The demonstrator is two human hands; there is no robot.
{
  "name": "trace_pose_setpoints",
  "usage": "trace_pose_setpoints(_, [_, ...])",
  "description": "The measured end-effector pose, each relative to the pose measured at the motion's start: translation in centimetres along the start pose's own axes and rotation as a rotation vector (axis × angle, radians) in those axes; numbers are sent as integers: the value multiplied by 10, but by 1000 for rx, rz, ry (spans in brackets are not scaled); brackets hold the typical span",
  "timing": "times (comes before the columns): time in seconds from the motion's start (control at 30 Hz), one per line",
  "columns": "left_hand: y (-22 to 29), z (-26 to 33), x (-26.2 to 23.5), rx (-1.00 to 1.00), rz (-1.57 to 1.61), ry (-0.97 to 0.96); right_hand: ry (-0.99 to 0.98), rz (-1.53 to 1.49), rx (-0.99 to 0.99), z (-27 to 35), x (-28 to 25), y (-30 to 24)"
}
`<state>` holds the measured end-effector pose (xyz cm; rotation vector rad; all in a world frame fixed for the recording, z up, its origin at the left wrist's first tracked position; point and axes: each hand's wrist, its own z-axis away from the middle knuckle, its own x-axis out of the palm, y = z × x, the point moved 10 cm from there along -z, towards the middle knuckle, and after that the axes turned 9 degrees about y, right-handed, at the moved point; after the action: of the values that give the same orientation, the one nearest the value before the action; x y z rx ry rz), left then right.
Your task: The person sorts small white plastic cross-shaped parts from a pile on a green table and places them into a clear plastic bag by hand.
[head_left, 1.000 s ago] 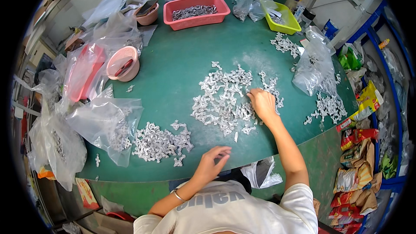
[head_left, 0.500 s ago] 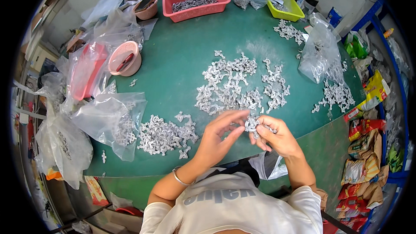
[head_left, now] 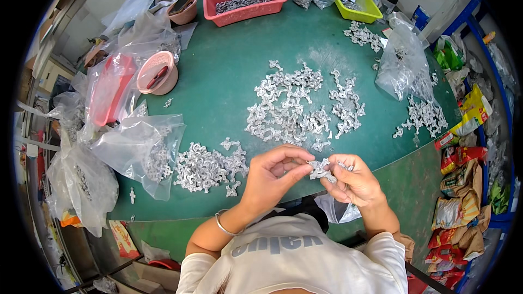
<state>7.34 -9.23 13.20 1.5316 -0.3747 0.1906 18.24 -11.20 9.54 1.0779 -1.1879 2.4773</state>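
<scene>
Close to the table's near edge, my two hands meet over some small silver-grey metal castings (head_left: 321,170). My right hand (head_left: 357,181) is closed around several of them, with bits showing between thumb and fingers. The thumb and fingertips of my left hand (head_left: 278,176) pinch the left end of a casting that sticks out from the right hand. Just beyond the hands lies a wide loose heap of like castings (head_left: 286,103), with a narrower strip of castings (head_left: 347,106) to its right. Beside my left wrist is a denser pile of castings (head_left: 204,167).
A red tray (head_left: 245,19) and a yellow-green tray (head_left: 357,13) stand at the far edge. On the left are a pink basket (head_left: 168,83) and clear plastic bags (head_left: 139,147). Another bag (head_left: 402,71) and more castings (head_left: 422,117) lie right. Blue shelving (head_left: 498,65) stands beyond.
Both hands have drawn slightly nearer to me. The left fingers, apart before, now pinch a casting held at the right hand.
</scene>
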Motion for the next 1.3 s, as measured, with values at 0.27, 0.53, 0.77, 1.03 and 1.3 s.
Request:
trace_pose_setpoints(0.27, [6, 3, 3, 52, -8, 7, 0, -11, -143, 7, 5, -12])
trace_pose_setpoints(0.53, [5, 8, 6, -12, 66, -40, 334, 946, -979, 53, 32, -67])
trace_pose_setpoints(0.77, [2, 9, 2, -39, 88, 30, 331, 993, -1072, 62, 37, -67])
trace_pose_setpoints(1.03, [-1, 9, -5, -44, -39, 5, 323, 966, -914, 43, 26, -60])
trace_pose_setpoints(1.3, [-27, 21, -104, 150, -1367, 160, 782, 1372, -959, 7, -82, -72])
